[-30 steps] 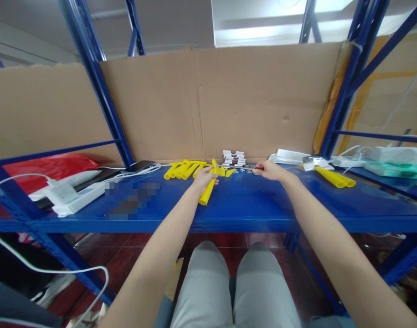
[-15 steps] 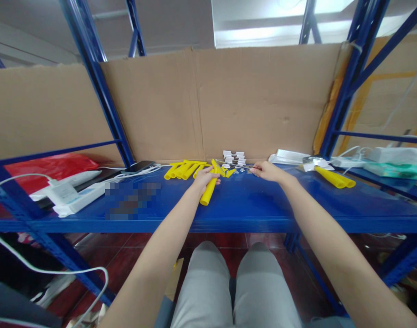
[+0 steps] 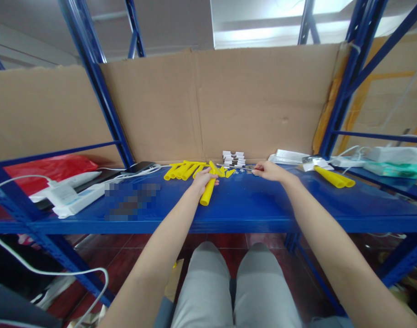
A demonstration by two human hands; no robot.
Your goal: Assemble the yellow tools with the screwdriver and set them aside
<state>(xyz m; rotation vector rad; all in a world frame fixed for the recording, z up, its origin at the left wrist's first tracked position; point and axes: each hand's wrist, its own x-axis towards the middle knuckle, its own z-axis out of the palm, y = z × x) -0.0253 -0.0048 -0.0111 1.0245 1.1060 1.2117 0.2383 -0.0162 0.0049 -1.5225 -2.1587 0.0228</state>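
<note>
My left hand [image 3: 203,179] is closed around a yellow tube [image 3: 207,195], whose round open end points toward me. The tube's far end shows beyond my fingers, close to small yellow pieces [image 3: 230,173] on the shelf. My right hand [image 3: 265,171] pinches a thin, long metal tool [image 3: 240,166], held nearly level. Its tip reaches left to the far part of the tube; whether it touches cannot be made out. Left of my left hand, several more yellow tubes [image 3: 186,170] lie side by side.
A stack of small white pieces [image 3: 234,157] stands by the cardboard panel [image 3: 263,100]. Two yellow tubes [image 3: 334,177] lie at the right of the blue shelf [image 3: 259,200]. A white power strip [image 3: 80,200] with cables is at the left. Blue uprights [image 3: 107,105] frame the space.
The metal tool's tip has dropped slightly, so the tool now lies more level. The tube's far end has shifted a little left. My left hand keeps its grip.
</note>
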